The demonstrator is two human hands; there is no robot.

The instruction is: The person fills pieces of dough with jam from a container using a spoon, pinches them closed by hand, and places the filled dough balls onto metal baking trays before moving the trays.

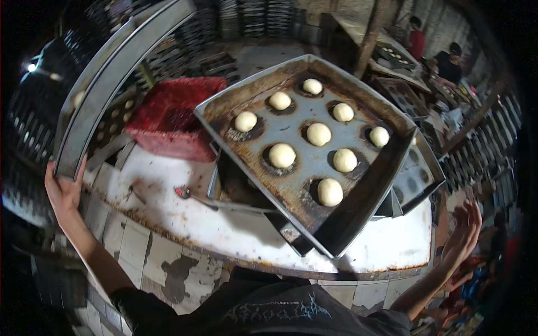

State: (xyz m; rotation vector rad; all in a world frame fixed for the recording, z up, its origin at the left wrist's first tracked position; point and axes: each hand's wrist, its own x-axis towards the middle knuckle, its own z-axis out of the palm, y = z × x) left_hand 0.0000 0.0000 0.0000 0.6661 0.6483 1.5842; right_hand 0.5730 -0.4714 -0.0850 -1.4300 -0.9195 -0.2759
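Note:
At the left, my left hand point(66, 189) is closed round the lower end of a metal baking tray point(109, 103), which is raised and seen along its long side wall. Out to the right, my right hand point(464, 231) is in the air with fingers apart and holds nothing. Between my hands, a large worn baking tray point(286, 127) bears several pale dough balls point(319, 134) spaced over its stained bottom. It sits askew on top of other metal trays point(416, 173), apart from both hands. What lies inside the raised tray is mostly hidden.
A red plastic crate point(174, 120) stands at the table's back left. A spoon-like tool point(193, 197) with a red tip lies on the white tabletop point(151, 171). Tall tray stacks point(263, 19) line the back, and a wooden post point(371, 39) rises behind. Two people point(448, 64) are at the far right.

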